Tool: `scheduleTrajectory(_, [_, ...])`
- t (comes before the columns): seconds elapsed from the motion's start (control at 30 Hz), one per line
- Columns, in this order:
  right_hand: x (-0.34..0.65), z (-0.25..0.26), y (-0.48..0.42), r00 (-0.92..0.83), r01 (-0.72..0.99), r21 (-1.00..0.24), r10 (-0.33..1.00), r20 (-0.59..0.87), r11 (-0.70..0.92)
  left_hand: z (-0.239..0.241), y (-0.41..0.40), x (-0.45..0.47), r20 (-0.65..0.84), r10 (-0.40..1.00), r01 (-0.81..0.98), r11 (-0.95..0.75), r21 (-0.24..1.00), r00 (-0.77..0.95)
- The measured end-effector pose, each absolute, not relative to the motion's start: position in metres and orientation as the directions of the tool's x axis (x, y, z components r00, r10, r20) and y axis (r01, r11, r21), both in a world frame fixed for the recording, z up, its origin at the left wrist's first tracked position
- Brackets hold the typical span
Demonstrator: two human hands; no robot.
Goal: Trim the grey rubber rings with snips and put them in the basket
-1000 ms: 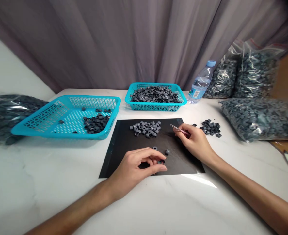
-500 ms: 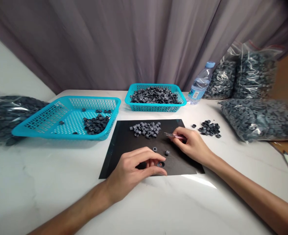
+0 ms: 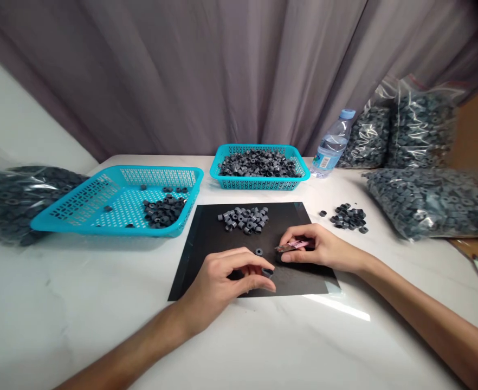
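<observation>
My left hand [image 3: 226, 279] rests on a black mat [image 3: 206, 244], thumb and fingers pinched around a small grey ring [image 3: 267, 272]. My right hand [image 3: 316, 250] is closed on a thin pink tool [image 3: 292, 246], its tip pointing left and down toward that ring. A single loose ring [image 3: 258, 251] lies just beyond my left fingers. A pile of grey rings [image 3: 244, 218] sits at the mat's far side.
A turquoise basket [image 3: 80, 203] at left holds some rings. A second basket [image 3: 259, 183] at the back is full of them. A water bottle [image 3: 331, 145], a small ring pile [image 3: 348, 216] and clear bags of rings [image 3: 430, 195] lie right; another bag [image 3: 11, 197] lies far left.
My right hand has come down and left with the pink tool, from beside the ring pile to just right of my left fingertips. My left hand has stayed pinched on the ring.
</observation>
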State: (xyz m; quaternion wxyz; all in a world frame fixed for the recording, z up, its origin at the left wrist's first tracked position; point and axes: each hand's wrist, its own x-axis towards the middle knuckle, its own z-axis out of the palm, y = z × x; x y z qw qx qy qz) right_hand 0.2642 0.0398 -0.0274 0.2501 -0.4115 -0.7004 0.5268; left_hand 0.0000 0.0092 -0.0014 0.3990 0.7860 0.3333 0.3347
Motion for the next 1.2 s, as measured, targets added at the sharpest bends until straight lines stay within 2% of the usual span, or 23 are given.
scheduleTrajectory(0.17, [0.264, -0.029, 0.041, -0.547, 0.296, -0.947, 0.835, -0.060, 0.126, -0.003, 0.011, 0.000, 0.185, 0.831, 0.274, -0.370, 0.888, 0.524])
scheduleTrajectory(0.3, [0.261, -0.031, 0.041, -0.555, 0.275, -0.956, 0.829, -0.067, 0.106, 0.002, 0.028, -0.014, 0.275, 0.882, 0.375, -0.420, 0.826, 0.383])
scheduleTrajectory(0.37, [0.259, -0.032, 0.040, -0.567, 0.252, -0.965, 0.820, -0.083, 0.076, 0.008, 0.040, -0.028, 0.385, 0.879, 0.470, -0.476, 0.744, 0.282])
scheduleTrajectory(0.5, [0.256, -0.035, 0.040, -0.578, 0.238, -0.969, 0.812, -0.084, 0.070, 0.025, 0.060, -0.056, 0.616, 0.777, 0.671, -0.526, 0.523, 0.129])
scheduleTrajectory(0.6, [0.254, -0.037, 0.040, -0.569, 0.254, -0.963, 0.819, -0.070, 0.094, 0.034, 0.068, -0.073, 0.679, 0.728, 0.759, -0.494, 0.424, 0.094])
scheduleTrajectory(0.77, [0.252, -0.037, 0.040, -0.550, 0.276, -0.952, 0.834, -0.046, 0.130, 0.034, 0.080, -0.092, 0.704, 0.699, 0.914, -0.359, 0.191, 0.127])
scheduleTrajectory(0.83, [0.252, -0.036, 0.040, -0.533, 0.271, -0.954, 0.845, -0.036, 0.131, 0.033, 0.080, -0.090, 0.736, 0.665, 0.922, -0.352, 0.163, 0.125])
scheduleTrajectory(0.97, [0.249, -0.033, 0.038, -0.508, 0.224, -0.970, 0.861, -0.030, 0.098, 0.030, 0.060, -0.060, 0.767, 0.616, 0.841, -0.500, 0.207, 0.178])
scheduleTrajectory(1.03, [0.244, -0.032, 0.033, -0.487, 0.184, -0.980, 0.873, -0.023, 0.077, 0.024, 0.044, -0.040, 0.722, 0.652, 0.748, -0.594, 0.297, 0.231])
scheduleTrajectory(1.1, [0.236, -0.030, 0.025, -0.450, 0.134, -0.988, 0.893, 0.003, 0.071, 0.015, 0.029, -0.021, 0.608, 0.743, 0.604, -0.629, 0.489, 0.281])
scheduleTrajectory(1.2, [0.222, -0.027, 0.011, -0.347, 0.086, -0.993, 0.937, 0.041, 0.075, -0.001, 0.012, -0.002, 0.260, 0.887, 0.362, -0.402, 0.841, 0.382])
